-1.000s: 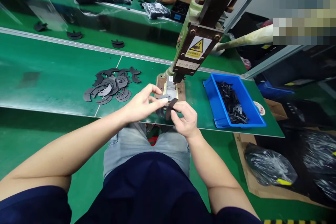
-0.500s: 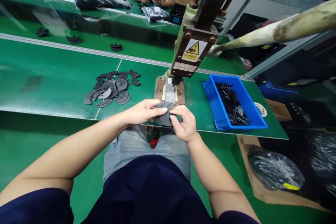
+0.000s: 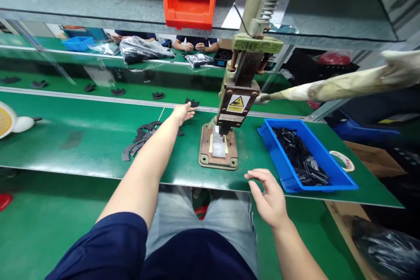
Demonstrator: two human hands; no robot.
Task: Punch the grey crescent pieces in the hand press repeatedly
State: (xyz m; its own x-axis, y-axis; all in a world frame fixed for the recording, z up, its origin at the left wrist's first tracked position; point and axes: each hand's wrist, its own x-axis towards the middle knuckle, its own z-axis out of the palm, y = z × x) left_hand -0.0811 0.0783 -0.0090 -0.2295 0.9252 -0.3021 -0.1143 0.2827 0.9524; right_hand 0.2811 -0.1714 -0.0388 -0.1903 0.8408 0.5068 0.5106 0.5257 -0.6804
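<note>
My left hand (image 3: 183, 114) reaches forward to the metal rail, fingers stretched out and apart, holding nothing. Just beyond its fingertips a dark curved piece (image 3: 192, 103) lies on the green strip behind the rail; whether they touch I cannot tell. Under my left forearm lies a pile of grey curved pieces (image 3: 134, 148), partly hidden by it. My right hand (image 3: 268, 197) hovers over the table's front edge, thumb and fingers apart, with nothing in it. Between my hands stands a hand press (image 3: 236, 106), a pale metal block (image 3: 218, 143) on its base.
A blue bin (image 3: 274, 164) of small black parts stands right of the press, beside a tape roll (image 3: 344, 160). The wrapped press lever (image 3: 315, 92) sticks out rightward. Several curved pieces line the far strip. An orange bin (image 3: 189, 13) sits overhead. Co-workers' hands (image 3: 194, 47) show behind.
My hands have parted from the curved pieces they held at the table's front edge. The left went forward to the rail, the right moved rightward. The view has tilted up.
</note>
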